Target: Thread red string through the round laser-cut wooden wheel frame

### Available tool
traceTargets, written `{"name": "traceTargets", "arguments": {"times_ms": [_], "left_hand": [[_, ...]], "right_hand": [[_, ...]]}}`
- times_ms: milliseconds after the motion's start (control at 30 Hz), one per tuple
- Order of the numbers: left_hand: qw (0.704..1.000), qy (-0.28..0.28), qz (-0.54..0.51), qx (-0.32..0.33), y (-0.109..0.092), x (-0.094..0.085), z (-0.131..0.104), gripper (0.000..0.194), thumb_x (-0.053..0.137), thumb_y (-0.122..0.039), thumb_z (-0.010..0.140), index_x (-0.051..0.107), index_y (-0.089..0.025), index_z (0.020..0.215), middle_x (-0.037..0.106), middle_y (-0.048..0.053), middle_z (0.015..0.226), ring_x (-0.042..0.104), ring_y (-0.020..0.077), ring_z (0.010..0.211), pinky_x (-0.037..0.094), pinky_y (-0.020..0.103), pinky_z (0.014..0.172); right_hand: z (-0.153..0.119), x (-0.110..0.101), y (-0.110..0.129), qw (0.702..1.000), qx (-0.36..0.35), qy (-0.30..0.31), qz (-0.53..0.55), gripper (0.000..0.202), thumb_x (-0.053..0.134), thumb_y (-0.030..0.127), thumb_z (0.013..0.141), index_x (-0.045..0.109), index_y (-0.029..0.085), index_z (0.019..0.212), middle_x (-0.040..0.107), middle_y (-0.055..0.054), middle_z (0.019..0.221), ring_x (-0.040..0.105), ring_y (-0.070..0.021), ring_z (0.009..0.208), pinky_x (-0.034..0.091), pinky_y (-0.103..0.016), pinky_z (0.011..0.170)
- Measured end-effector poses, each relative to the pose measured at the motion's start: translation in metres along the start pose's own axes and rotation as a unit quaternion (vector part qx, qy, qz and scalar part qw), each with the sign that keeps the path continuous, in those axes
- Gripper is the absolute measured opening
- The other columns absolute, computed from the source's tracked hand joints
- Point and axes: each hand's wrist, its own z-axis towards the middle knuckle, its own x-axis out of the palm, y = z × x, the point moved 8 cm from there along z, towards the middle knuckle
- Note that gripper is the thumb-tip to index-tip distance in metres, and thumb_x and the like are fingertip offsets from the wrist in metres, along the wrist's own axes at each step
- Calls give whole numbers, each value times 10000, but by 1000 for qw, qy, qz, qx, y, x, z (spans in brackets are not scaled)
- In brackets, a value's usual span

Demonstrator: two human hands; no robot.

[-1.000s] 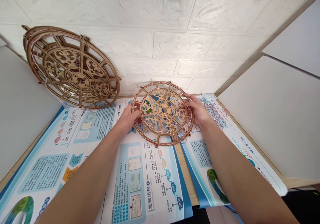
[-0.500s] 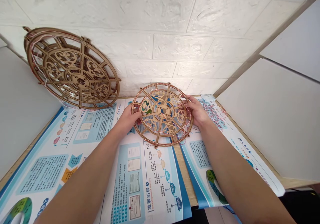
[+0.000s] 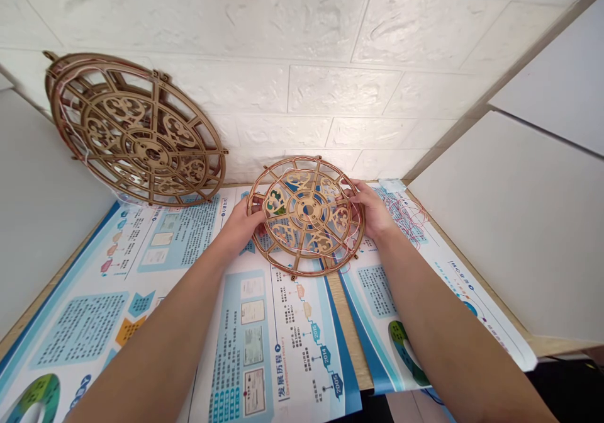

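A round bronze openwork frame [image 3: 309, 209], with spokes and scroll ornaments, is held tilted above the printed sheets. Reddish and white wires run along its rim and across its face. My left hand [image 3: 246, 223] grips the frame's left rim, thumb on the near side. On the opposite rim, my right hand [image 3: 370, 208] is closed round the edge, its fingertips partly hidden behind the frame. Several similar bronze frames [image 3: 151, 153] lean together against the wall at the left, with wires hanging down from them.
Printed paper posters [image 3: 184, 247] cover the wooden table [image 3: 352, 322], which shows in a gap between sheets. Thin red and white wire [image 3: 408, 218] lies tangled at the right, near a small clear plastic piece [image 3: 392, 185]. A white brick-pattern wall [image 3: 330, 83] stands behind; white panels [image 3: 528, 221] flank both sides.
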Motion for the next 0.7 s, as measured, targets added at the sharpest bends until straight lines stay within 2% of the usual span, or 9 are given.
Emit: {"name": "traceTargets", "arguments": {"times_ms": [400, 700], "left_hand": [[1000, 2, -8, 4, 0, 2, 0, 316, 733, -202, 692, 561, -198, 956, 579, -16, 739, 502, 118, 550, 371, 228, 478], [1000, -2, -5, 3, -1, 0, 0, 310, 749, -206, 687, 566, -197, 937, 563, -23, 716, 485, 112, 536, 364, 227, 463]], "right_hand": [[0, 0, 1, 1000, -6, 8, -3, 470, 664, 163, 525, 607, 247, 984, 658, 30, 763, 624, -173, 648, 516, -276, 537], [0, 1, 0, 1000, 2, 13, 6, 484, 617, 159, 515, 591, 239, 992, 674, 11, 774, 607, -184, 625, 462, -280, 479]]}}
